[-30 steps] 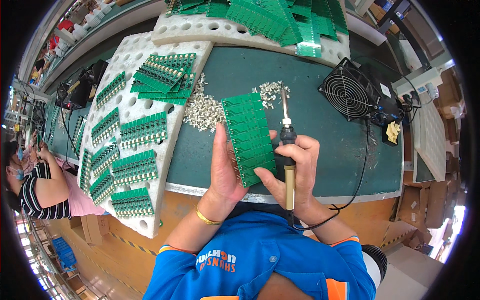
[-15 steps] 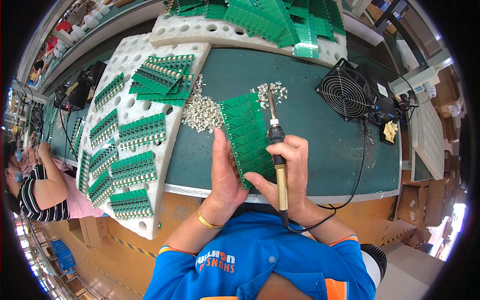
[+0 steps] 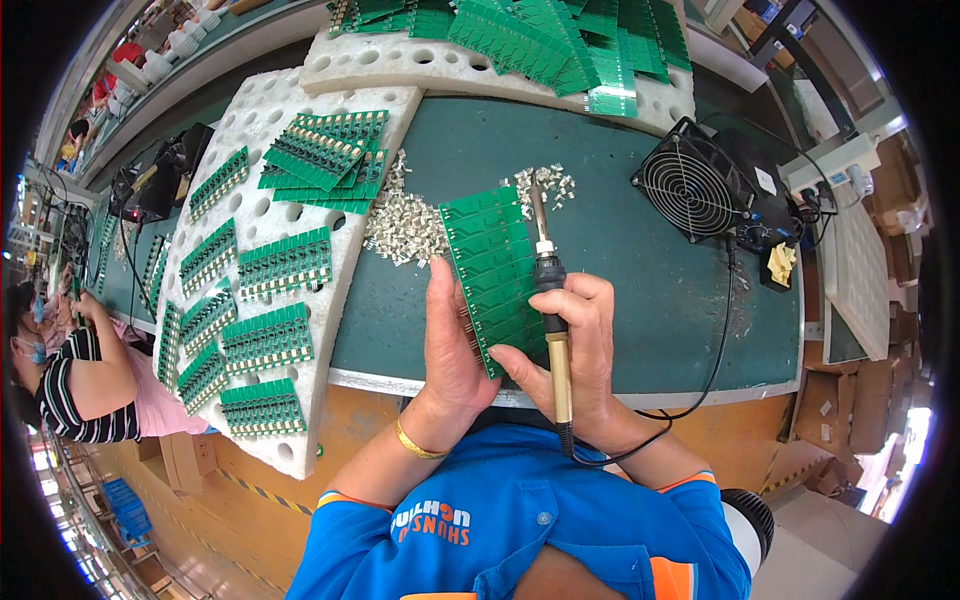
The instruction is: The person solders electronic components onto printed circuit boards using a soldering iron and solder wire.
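Note:
My left hand [image 3: 452,350] is closed on the left side of a green circuit board [image 3: 490,270], which is tilted up above the bench. Pins or part legs show along the board's left edge by my palm. In my right hand [image 3: 588,345] is a soldering iron [image 3: 561,385], its tip pointing away from me beside the board's far right corner. My right thumb also presses against the near end of the board. Behind the board lies a heap of small white connectors [image 3: 405,228], with a smaller pile [image 3: 562,184] near the iron's tip.
A perforated foam slab [image 3: 345,290] at left carries several populated boards [image 3: 267,336]. Another foam slab [image 3: 370,62] at the back bears stacked green boards [image 3: 530,40]. A black fan [image 3: 690,182] stands at right, near the iron's cable [image 3: 728,310]. A co-worker [image 3: 95,375] sits far left.
The soldering iron has shifted very slightly left toward the board. Both hands keep their hold. At far left, the co-worker's hand has moved a little.

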Available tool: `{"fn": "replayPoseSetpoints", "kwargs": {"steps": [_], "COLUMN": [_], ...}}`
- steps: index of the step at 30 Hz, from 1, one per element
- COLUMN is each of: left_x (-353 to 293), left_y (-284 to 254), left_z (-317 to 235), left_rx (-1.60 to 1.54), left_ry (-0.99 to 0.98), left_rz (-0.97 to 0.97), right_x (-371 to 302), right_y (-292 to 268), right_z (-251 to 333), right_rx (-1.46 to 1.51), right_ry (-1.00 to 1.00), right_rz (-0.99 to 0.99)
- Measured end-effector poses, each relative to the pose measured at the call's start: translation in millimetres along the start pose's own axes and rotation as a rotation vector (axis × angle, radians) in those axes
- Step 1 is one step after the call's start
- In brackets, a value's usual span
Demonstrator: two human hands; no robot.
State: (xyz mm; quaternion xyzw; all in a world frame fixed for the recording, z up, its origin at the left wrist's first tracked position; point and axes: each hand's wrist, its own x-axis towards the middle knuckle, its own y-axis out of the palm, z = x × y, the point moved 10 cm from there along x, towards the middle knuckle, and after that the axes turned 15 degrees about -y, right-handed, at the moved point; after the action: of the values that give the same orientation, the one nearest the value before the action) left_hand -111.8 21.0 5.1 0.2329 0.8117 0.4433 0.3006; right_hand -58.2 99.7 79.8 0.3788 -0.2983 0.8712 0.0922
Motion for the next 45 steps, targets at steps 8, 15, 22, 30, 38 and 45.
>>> {"fn": "replayPoseSetpoints", "kwargs": {"steps": [8,15,22,30,38,45], "left_x": [1.2,0.9,0.7,1.8,0.9,0.6], "left_y": [-3.2,-4.0,-1.7,-2.0,-3.1,-7.7], "left_z": [2.5,1.5,0.4,0.7,1.8,4.7], "left_rx": [-0.057,-0.005,-0.055,-0.067,-0.05,-0.054], "left_ry": [-0.02,-0.019,-0.013,-0.015,-0.011,-0.04], "left_rz": [-0.035,-0.026,-0.012,0.022,-0.013,-0.061], "right_x": [-0.5,1.7,-0.2,1.8,-0.2,1.9], "right_y": [-2.0,-1.4,0.6,1.4,2.9,2.5], "right_z": [-0.9,0.6,-1.7,0.3,-3.2,-2.7], "right_rx": [-0.018,-0.007,-0.022,-0.017,-0.013,-0.007], "right_ry": [-0.019,-0.025,-0.015,-0.042,-0.031,-0.022], "right_rz": [0.003,0.007,0.012,0.013,0.02,0.012]}}
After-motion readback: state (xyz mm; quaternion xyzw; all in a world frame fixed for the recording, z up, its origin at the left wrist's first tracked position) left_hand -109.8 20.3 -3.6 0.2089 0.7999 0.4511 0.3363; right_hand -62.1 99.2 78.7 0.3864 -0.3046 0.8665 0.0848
